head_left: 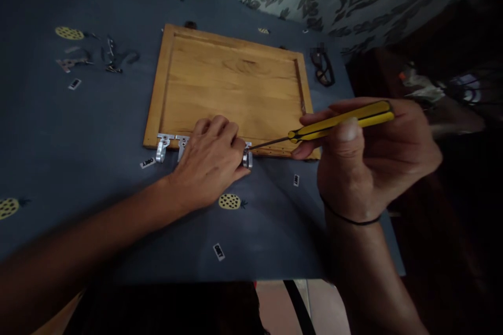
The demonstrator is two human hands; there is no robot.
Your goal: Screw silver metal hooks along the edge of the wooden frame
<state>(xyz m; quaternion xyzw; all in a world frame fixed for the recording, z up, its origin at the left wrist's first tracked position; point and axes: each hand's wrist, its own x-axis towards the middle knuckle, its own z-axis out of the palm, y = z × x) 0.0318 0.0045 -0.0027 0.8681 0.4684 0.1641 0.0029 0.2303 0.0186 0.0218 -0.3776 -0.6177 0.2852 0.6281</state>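
The right hand [383,154] has its fingers closed round a yellow-and-black screwdriver [328,126], its long axis slanting down leftward to a shiny silver metal hook [247,159] on the framed wooden panel's [236,89] near edge; the left hand [212,159], nearer, bends its fingers beside the hook, hold unclear.

Yellow-and-black screwdriver [318,130], honey-brown panel [231,86], blue pineapple-print tablecloth [98,131]

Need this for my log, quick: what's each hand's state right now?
Left hand: on the wooden panel, at a metal fitting; its grip there cannot be told.
Right hand: closed, holding the yellow-handled screwdriver.
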